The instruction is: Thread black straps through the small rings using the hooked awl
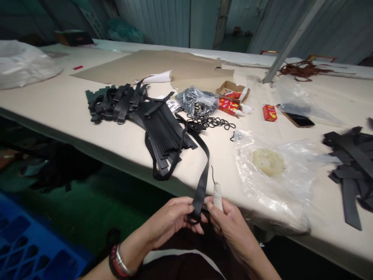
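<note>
A black strap [201, 186] runs from the pile on the table down to my hands, its end looped through a dark metal ring [194, 219]. My left hand [177, 216] pinches the strap just at the ring, fingers bent behind it. In my right hand [227, 219] is a tool with a pale wrapped handle [217, 197] and a thin dark curved tip pointing up, away from the strap. My right thumb and fingertips are also close to the strap's edge; whether they touch it is unclear. On the table beyond lies a stack of flat black straps [163, 128].
Black straps with rings [119, 103] lie at the left of the stack. Nearby are black metal hooks [215, 121], red small boxes [269, 112], a phone [298, 119] and a yellowish lump [268, 162] on clear plastic. More black strips [354, 163] are at right; a blue crate [35, 241] stands lower left.
</note>
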{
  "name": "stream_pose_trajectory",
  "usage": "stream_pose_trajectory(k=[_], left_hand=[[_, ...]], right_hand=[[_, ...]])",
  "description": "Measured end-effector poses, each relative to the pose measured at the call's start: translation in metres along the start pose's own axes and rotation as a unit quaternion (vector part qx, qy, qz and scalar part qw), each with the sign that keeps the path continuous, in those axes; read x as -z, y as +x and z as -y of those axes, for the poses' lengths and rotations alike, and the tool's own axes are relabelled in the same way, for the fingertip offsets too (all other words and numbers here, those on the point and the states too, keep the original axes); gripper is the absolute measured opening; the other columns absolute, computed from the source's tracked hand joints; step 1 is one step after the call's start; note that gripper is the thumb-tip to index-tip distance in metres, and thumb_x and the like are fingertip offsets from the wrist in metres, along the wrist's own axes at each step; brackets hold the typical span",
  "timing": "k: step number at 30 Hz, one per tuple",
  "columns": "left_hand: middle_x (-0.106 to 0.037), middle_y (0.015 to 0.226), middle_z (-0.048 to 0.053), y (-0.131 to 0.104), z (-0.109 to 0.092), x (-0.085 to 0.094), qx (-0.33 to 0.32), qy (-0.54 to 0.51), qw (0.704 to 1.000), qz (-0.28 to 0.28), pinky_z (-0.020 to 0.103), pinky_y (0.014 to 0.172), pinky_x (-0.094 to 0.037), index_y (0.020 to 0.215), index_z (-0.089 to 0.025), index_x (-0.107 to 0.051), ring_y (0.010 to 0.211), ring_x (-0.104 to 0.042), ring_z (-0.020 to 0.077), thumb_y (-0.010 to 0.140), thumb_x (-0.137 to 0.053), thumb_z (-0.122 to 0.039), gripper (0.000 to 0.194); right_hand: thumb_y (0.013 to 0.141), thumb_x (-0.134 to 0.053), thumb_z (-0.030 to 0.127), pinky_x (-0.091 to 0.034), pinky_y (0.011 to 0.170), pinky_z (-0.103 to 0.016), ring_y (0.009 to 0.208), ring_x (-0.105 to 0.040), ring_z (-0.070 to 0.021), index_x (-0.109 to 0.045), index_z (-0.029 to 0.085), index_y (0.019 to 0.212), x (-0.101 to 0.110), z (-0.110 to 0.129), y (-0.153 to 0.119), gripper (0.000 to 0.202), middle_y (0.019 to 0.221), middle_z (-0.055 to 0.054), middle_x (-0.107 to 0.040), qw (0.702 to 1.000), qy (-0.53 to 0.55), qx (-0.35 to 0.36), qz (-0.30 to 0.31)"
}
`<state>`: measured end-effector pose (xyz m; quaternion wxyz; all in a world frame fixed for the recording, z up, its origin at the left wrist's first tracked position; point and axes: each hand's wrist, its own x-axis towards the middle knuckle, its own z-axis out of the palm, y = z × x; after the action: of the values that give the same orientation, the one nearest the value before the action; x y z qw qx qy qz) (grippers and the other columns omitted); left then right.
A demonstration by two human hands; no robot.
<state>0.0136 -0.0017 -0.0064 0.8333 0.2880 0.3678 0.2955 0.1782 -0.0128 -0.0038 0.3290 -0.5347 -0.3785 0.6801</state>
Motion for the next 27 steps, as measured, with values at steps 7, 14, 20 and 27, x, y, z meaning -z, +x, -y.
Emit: stream_pose_trajectory(k=[7, 14, 20, 27], left_hand=[[-0.064, 0.085, 0.007, -0.008, -0.009, 0.012, -0.020, 0.130, 0.990, -0.044, 0.027, 0.064, -0.043, 0.088, -0.011, -0.062, 0.062, -0.058, 0.0126, 0.071, -0.056, -0.018, 0.018], [-0.064, 0.076, 0.004, -0.013, -0.014, 0.025, -0.026, 0.168, 0.981, -0.089, 0.026, 0.061, -0.041, 0.090, -0.011, -0.063, 0.057, -0.056, 0.0115, 0.071, -0.057, -0.018, 0.022], [-0.063, 0.068, 0.002, -0.018, -0.016, 0.035, -0.029, 0.177, 0.978, -0.107, 0.023, 0.057, -0.039, 0.079, -0.012, -0.062, 0.051, -0.052, 0.0095, 0.072, -0.057, -0.020, 0.012], [-0.062, 0.061, 0.000, -0.019, -0.015, 0.042, -0.031, 0.180, 0.975, -0.125, 0.021, 0.053, -0.037, 0.077, -0.013, -0.061, 0.047, -0.051, 0.0084, 0.074, -0.057, -0.024, 0.012]], right_hand=[[0.075, -0.057, 0.052, -0.013, 0.043, -0.021, 0.046, -0.018, -0.0070, -0.054, 0.012, 0.098, -0.005, -0.005, 0.000, 0.046, 0.049, 0.010, -0.022, 0.999, -0.014, -0.032, -0.035], [0.073, -0.058, 0.055, -0.011, 0.044, -0.022, 0.046, -0.018, -0.0078, -0.054, 0.013, 0.096, -0.010, -0.003, 0.000, 0.048, 0.050, 0.009, -0.023, 0.998, -0.031, -0.035, -0.051], [0.070, -0.060, 0.057, -0.010, 0.044, -0.022, 0.046, -0.019, -0.0078, -0.055, 0.014, 0.094, -0.014, -0.002, 0.002, 0.050, 0.050, 0.009, -0.023, 0.997, -0.036, -0.041, -0.060], [0.073, -0.056, 0.056, -0.011, 0.043, -0.022, 0.046, -0.018, -0.0083, -0.054, 0.015, 0.094, -0.013, -0.003, 0.005, 0.047, 0.050, 0.009, -0.020, 0.995, -0.058, -0.055, -0.057]])
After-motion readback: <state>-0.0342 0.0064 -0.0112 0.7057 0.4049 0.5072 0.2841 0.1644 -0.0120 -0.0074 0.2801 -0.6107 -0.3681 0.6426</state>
